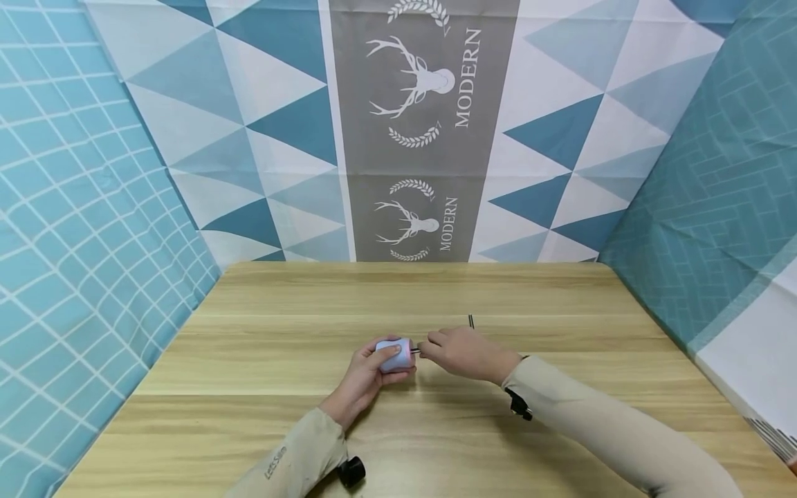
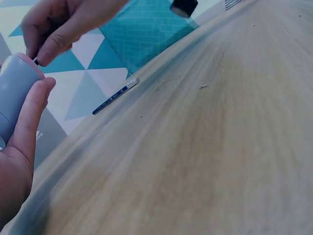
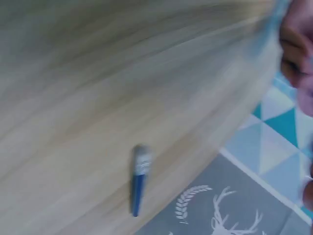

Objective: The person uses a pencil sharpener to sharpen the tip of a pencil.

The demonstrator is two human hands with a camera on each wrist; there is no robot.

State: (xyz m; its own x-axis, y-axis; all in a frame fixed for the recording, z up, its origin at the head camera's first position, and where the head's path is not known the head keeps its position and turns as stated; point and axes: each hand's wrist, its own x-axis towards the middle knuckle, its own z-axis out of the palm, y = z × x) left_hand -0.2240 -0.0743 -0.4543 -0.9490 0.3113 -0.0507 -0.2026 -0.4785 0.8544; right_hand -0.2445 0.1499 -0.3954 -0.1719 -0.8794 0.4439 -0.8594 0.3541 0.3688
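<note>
1. Two hands meet at the frame's lower centre: a small blue-grey cylinder point(image 1: 395, 355) is gripped by the left hand point(image 1: 367, 373), resting on the wooden table point(image 1: 261, 360).
2. A thin metal piece point(image 1: 414, 351) is pinched by the right hand point(image 1: 457, 353) at the cylinder's end; insertion seems begun, not finished.
3. Farther back, a blue pen point(image 1: 471, 321) is left untouched.

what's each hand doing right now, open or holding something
Left hand: grips a small pale blue cylinder.
Right hand: pinches a thin dark rod at the cylinder's end.
</note>
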